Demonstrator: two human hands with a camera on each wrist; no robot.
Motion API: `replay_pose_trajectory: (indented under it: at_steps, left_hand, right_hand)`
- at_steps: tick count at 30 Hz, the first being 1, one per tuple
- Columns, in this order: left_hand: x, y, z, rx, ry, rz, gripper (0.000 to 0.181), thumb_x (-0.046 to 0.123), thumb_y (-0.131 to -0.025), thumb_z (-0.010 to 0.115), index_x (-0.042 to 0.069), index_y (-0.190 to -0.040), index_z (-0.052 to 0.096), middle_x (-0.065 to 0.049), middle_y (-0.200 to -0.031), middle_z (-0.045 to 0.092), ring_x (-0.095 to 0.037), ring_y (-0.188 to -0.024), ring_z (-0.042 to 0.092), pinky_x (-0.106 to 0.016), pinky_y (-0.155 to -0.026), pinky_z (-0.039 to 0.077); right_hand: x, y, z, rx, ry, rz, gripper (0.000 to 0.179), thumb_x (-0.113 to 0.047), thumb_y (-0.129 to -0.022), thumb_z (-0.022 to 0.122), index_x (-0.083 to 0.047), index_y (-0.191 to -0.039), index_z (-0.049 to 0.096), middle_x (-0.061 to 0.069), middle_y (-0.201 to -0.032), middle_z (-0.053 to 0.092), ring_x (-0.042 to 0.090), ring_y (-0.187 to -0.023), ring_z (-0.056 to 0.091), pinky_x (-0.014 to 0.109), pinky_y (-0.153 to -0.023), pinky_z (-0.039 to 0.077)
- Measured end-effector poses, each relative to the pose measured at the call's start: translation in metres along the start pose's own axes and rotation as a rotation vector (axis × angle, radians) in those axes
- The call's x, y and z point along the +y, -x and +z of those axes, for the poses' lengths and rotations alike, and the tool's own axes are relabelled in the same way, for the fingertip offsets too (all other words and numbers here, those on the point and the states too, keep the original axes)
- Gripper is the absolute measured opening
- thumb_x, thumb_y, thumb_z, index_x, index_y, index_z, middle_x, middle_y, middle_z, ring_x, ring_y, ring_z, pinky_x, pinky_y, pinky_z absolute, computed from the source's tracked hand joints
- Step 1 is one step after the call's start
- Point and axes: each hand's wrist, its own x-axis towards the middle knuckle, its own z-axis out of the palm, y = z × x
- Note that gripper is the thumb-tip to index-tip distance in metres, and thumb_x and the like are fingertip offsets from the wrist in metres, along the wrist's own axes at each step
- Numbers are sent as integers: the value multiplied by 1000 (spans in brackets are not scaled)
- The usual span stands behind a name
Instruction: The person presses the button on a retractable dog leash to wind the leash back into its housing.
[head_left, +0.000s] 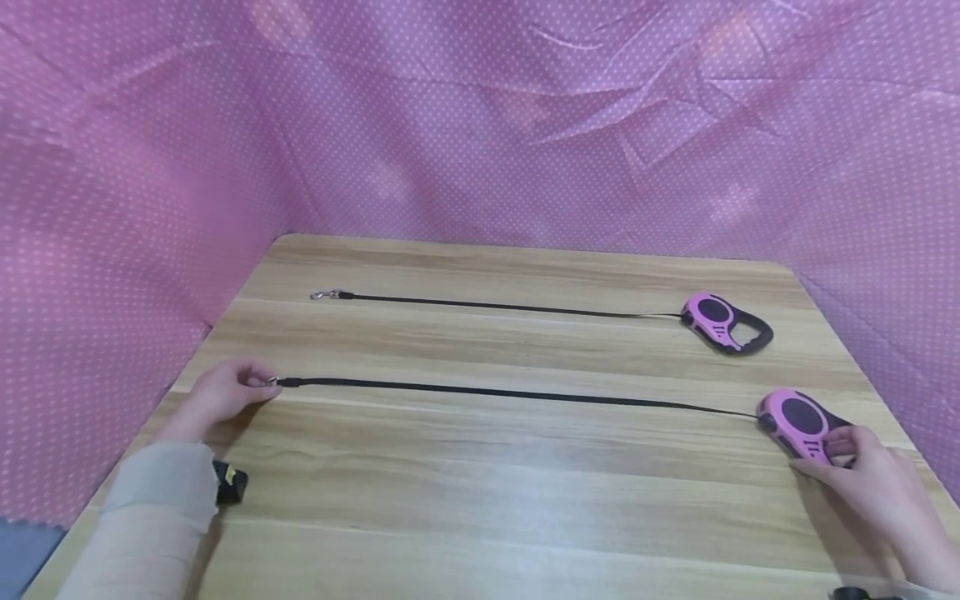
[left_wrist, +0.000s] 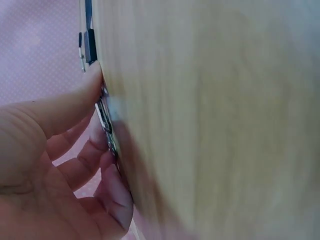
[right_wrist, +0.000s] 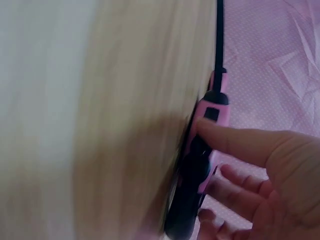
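A retractable dog leash with a pink and black case (head_left: 802,421) lies at the near right of the table, its black strap (head_left: 487,391) drawn out leftward. At the strap's left end my left hand (head_left: 228,390) pinches the metal clip (left_wrist: 105,122), mostly covered by the fingers in the head view. My right hand (head_left: 870,475) holds the case by its lower edge, the thumb (right_wrist: 235,142) on the pink side and other fingers by the black handle (right_wrist: 182,215). The strap runs nearly straight between both hands.
A second pink and black retractable leash (head_left: 712,321) lies farther back, its strap (head_left: 487,305) stretched left to a metal clip (head_left: 325,294). Both rest on a wooden table (head_left: 450,517). Pink dotted cloth (head_left: 480,125) hangs behind and at both sides.
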Motion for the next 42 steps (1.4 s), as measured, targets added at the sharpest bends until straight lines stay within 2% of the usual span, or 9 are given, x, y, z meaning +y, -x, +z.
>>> replay_pose_trajectory:
  at_steps: [5, 12, 20, 23, 28, 31, 35, 39, 42]
  left_hand:
    - [-3, 1, -1, 6, -38, 23, 41, 31, -91, 70, -5, -107, 60, -22, -101, 64, -38, -97, 58, -58, -88, 46]
    - [-3, 1, 1, -9, -47, 5, 38, 31, -93, 67, -4, -107, 59, -26, -106, 62, -41, -99, 57, -59, -88, 45]
    - [-4, 2, 3, -17, -39, 50, 38, 34, -95, 64, -3, -105, 61, -20, -100, 64, -34, -95, 58, -55, -85, 45]
    - [-4, 0, 2, -35, -48, 60, 38, 35, -96, 63, -2, -105, 61, -20, -101, 64, -35, -97, 58, -56, -86, 45]
    - [-7, -2, -1, -69, -59, 69, 38, 36, -97, 61, -2, -105, 61, -20, -103, 64, -37, -100, 57, -60, -89, 44]
    - [-8, -2, -4, -77, -63, 70, 36, 34, -97, 61, -1, -104, 61, -20, -103, 64, -37, -101, 57, -60, -90, 43]
    - [-8, -2, -7, -89, -68, 68, 37, 35, -97, 61, -2, -105, 61, -19, -102, 63, -37, -101, 56, -61, -90, 43]
    - [-9, -3, -8, -101, -67, 81, 40, 36, -98, 59, -3, -105, 62, -20, -103, 64, -38, -102, 56, -61, -91, 42]
    - [-10, -4, -7, -103, -61, 97, 39, 35, -99, 59, -3, -106, 62, -21, -105, 64, -39, -104, 56, -62, -92, 42]
  right_hand:
    - [6, 0, 2, -2, -14, -56, 75, -33, -81, 81, 20, -120, 44, 44, -103, 60, 64, -95, 54, 64, -74, 43]
    - [12, -3, 4, 4, 5, -115, 81, -29, -77, 84, 20, -124, 41, 42, -99, 61, 61, -92, 56, 64, -75, 42]
    - [13, -7, 3, 5, 4, -158, 73, -25, -76, 85, 17, -119, 44, 32, -87, 63, 51, -82, 61, 59, -68, 48]
    - [15, -7, 0, -17, 15, -178, 75, -25, -76, 85, 18, -121, 44, 33, -89, 63, 53, -88, 56, 62, -74, 45]
    - [23, -4, -3, 0, 63, -207, 70, -30, -75, 85, 16, -116, 52, 36, -98, 64, 58, -99, 46, 68, -83, 34]
    - [26, -3, -4, 39, 103, -231, 63, -36, -72, 86, 11, -105, 63, 29, -94, 69, 55, -98, 48, 65, -86, 33]
    - [28, -2, -3, 74, 176, -292, 50, -41, -71, 85, 3, -91, 71, 24, -91, 71, 52, -95, 52, 63, -83, 37]
    - [30, -2, 0, 100, 276, -359, 47, -45, -72, 83, -2, -88, 74, 24, -93, 70, 48, -90, 57, 65, -69, 43]
    - [32, -2, 1, 115, 281, -420, 41, -41, -73, 83, -3, -86, 74, 19, -85, 70, 43, -83, 62, 60, -66, 47]
